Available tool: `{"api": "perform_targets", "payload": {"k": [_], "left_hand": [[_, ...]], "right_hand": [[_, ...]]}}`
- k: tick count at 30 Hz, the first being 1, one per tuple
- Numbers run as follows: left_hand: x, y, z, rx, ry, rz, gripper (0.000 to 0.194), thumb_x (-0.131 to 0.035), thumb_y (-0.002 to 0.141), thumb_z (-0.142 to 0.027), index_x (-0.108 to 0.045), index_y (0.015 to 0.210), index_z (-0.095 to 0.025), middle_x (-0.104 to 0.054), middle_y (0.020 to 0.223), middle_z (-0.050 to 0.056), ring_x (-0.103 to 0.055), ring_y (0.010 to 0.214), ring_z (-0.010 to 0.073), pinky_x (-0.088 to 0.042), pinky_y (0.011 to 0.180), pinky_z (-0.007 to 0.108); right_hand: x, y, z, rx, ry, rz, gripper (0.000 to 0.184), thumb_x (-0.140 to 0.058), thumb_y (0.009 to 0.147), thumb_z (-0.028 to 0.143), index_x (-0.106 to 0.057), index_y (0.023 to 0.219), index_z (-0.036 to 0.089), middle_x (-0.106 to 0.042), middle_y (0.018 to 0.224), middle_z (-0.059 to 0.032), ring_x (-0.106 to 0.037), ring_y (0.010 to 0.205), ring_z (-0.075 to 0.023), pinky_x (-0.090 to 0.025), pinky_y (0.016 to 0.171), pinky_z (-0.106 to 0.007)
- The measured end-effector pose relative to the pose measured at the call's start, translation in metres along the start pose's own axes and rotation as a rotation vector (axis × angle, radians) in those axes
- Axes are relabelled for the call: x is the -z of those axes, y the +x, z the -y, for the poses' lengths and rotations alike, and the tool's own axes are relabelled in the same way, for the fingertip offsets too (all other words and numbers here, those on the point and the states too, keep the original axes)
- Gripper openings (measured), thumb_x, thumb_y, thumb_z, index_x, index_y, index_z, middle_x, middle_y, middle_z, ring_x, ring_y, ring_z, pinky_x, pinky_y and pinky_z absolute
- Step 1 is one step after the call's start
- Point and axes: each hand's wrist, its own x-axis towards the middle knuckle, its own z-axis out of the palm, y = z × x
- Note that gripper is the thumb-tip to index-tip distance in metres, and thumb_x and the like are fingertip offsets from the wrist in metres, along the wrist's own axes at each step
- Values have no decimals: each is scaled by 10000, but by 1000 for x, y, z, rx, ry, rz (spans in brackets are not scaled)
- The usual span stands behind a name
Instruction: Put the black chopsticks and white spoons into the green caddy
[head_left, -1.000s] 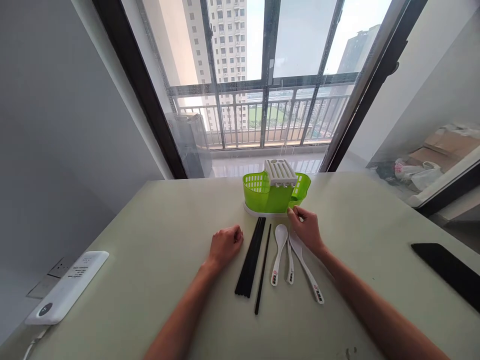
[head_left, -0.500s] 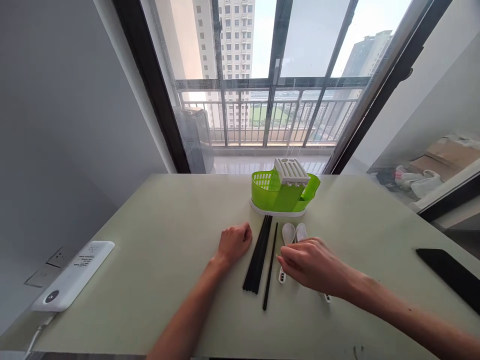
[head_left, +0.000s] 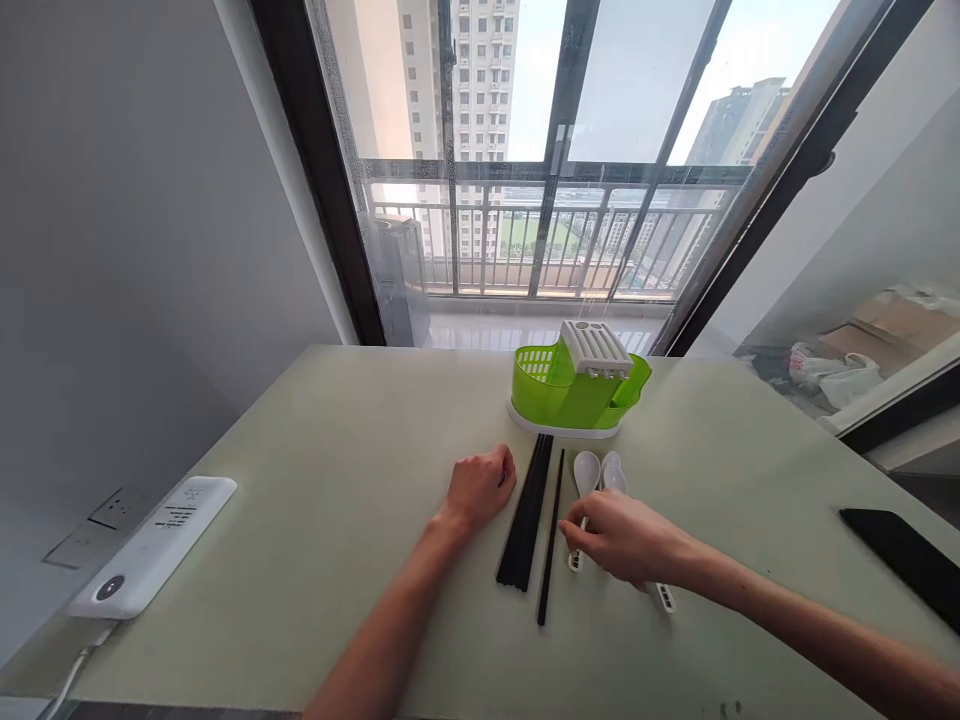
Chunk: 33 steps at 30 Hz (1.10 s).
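Observation:
My left hand (head_left: 480,486) rests on the pale green table (head_left: 322,500) as a loose fist, holding nothing I can see, just left of a bundle of black chopsticks (head_left: 527,512). A single black chopstick (head_left: 552,538) lies to the right of the bundle. My right hand (head_left: 626,538) lies over the handles of the white ceramic spoons (head_left: 586,470), its fingertips pinched on the leftmost spoon's handle. A green cutlery drainer (head_left: 577,392) with a white slotted insert stands just beyond the spoons.
A white power bank or remote (head_left: 154,546) lies at the table's left edge with a cable. A black flat device (head_left: 904,548) sits at the right edge. Beyond the table is a large window onto a balcony.
My right hand came back from the drainer's base to the spoon handles and settled lower onto them. My left hand has stayed in place. The camera view shifted slightly.

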Motion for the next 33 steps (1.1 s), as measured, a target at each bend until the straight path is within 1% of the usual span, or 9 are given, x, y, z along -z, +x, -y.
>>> {"api": "perform_targets", "payload": {"k": [2, 4, 8, 11, 15, 21, 27, 33], "left_hand": [[0, 0, -1, 1, -11, -5, 162, -446, 1009, -324, -565, 1030, -216, -741, 821, 45, -720, 773, 217, -426, 682, 291], [0, 0, -1, 2, -31, -9, 205, -423, 1031, -369, -536, 1083, -207, -740, 809, 42, -727, 772, 221, -430, 678, 292], [1, 0, -4, -15, -60, 4, 274, -441, 1030, -469, -526, 1088, -215, -723, 734, 10, -727, 737, 214, -433, 682, 280], [2, -1, -5, -36, -57, 10, 320, -457, 1018, -522, -534, 1073, -216, -717, 712, 4, -722, 714, 213, -423, 668, 274], [1, -1, -4, -47, -48, 0, 294, -451, 1028, -489, -541, 1076, -213, -721, 719, 4, -723, 722, 214, -416, 664, 273], [-1, 0, -3, -42, -27, 14, 257, -446, 1031, -442, -564, 1083, -221, -727, 727, 9, -728, 754, 220, -422, 677, 280], [-2, 0, -1, -72, -17, -18, 259, -444, 1033, -435, -578, 1078, -218, -732, 746, 11, -728, 744, 220, -415, 657, 285], [-3, 1, 0, -83, -20, -20, 253, -447, 1035, -430, -578, 1083, -219, -734, 756, 9, -724, 741, 220, -412, 651, 281]], "right_hand": [[5, 8, 0, -14, -9, 37, 368, -505, 897, 350, -589, 565, 216, -531, 379, 14, -491, 304, -132, -354, 397, -236], [10, 14, 2, -26, 4, 94, 406, -502, 887, 329, -529, 496, 225, -527, 371, 7, -478, 309, -131, -377, 418, -245], [16, 22, 10, -39, -19, 169, 515, -493, 871, 323, -424, 369, 234, -525, 367, -19, -468, 323, -136, -414, 454, -267], [18, 30, 13, -18, -44, 195, 536, -487, 869, 317, -431, 343, 230, -515, 355, -21, -482, 338, -142, -427, 468, -265], [20, 43, 12, -39, -71, 183, 551, -490, 876, 326, -467, 336, 221, -537, 374, -33, -518, 364, -152, -435, 481, -265], [22, 60, 9, -88, -64, 167, 550, -542, 868, 387, -496, 346, 220, -586, 415, -70, -543, 384, -182, -472, 521, -313], [20, 69, 9, -112, -75, 180, 511, -551, 843, 381, -514, 360, 217, -585, 403, -68, -575, 409, -191, -460, 487, -289], [19, 74, 8, -120, -93, 172, 529, -533, 862, 392, -514, 365, 212, -570, 396, -52, -559, 388, -166, -465, 492, -271]]}}
